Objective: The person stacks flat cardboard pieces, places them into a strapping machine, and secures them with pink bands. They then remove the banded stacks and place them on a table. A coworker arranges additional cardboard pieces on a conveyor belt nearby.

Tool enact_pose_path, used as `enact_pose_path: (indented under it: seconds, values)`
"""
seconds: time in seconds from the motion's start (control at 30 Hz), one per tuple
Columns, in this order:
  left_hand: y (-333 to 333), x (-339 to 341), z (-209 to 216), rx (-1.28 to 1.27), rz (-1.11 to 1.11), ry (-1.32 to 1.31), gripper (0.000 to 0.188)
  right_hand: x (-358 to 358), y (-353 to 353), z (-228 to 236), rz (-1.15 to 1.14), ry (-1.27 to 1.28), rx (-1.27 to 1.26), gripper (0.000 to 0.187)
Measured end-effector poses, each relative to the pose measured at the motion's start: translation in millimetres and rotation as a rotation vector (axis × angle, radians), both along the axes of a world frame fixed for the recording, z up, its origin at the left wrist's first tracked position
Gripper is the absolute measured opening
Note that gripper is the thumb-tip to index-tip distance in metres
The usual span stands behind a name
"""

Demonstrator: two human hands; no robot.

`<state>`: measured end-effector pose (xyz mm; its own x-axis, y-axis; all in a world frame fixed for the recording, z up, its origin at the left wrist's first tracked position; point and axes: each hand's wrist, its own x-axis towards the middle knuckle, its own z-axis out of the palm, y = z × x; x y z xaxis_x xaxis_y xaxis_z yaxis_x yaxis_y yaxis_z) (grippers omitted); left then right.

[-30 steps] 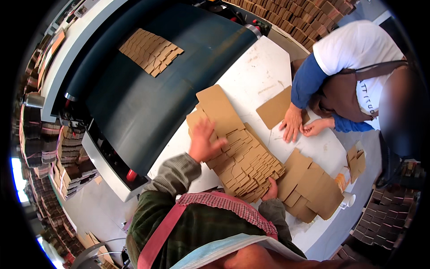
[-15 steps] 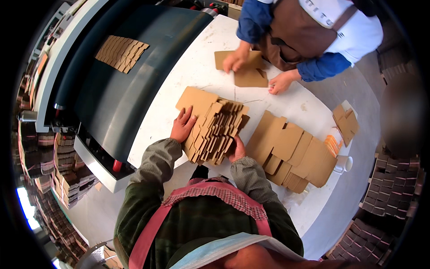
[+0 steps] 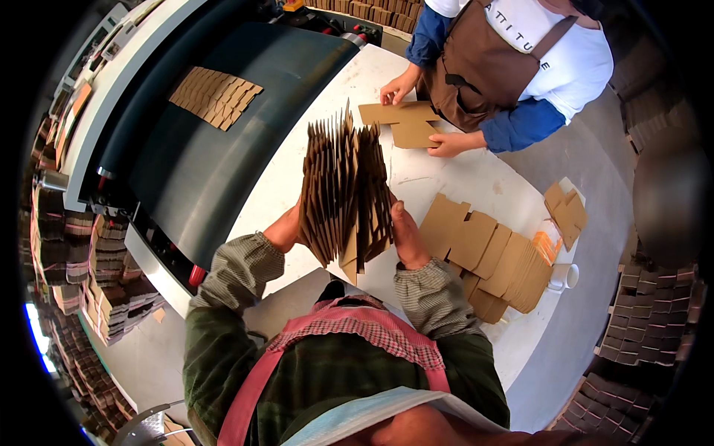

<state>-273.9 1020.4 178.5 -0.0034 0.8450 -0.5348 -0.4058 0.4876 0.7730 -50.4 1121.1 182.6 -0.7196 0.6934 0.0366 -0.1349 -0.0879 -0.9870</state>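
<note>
Between my two hands a thick stack of flat brown cardboard box blanks (image 3: 346, 193) stands on edge, its notched edges facing up and slightly fanned. My left hand (image 3: 285, 227) presses the stack's left side, fingers partly hidden behind it. On the opposite side my right hand (image 3: 409, 234) grips it, thumb up along the outer blank. Just right of that hand, more cardboard blanks (image 3: 483, 241) lie spread in an overlapping pile on the white table (image 3: 279, 193). Across the table a co-worker's hands (image 3: 450, 143) hold a cardboard blank (image 3: 409, 123) flat.
At the left, a machine with a dark conveyor belt (image 3: 201, 156) carries an overlapping row of cardboard pieces (image 3: 216, 97). A white paper cup (image 3: 563, 277) and a small folded cardboard piece (image 3: 565, 212) are near the table's right edge. Bundled cardboard stacks (image 3: 647, 312) line the floor.
The stack, earlier lying tilted on the table, is now upright on edge between my hands. My left hand moved from its top to its side. The co-worker's hands shifted on their blank.
</note>
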Motion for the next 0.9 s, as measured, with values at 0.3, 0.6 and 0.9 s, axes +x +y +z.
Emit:
enact_pose_path:
  seconds: [0.3,0.6,0.9]
  values:
    - [23,-43,-51,-0.386,-0.138,0.315,0.096,-31,26,-101,-0.161,-0.170,-0.396,0.054]
    - [17,-45,-115,0.251,0.110,0.174,0.078,-68,24,-98,-0.289,-0.247,-0.560,0.078]
    - [-4,-37,-198,0.253,0.116,0.338,0.067,-75,13,-99,-0.158,-0.087,-0.125,0.066]
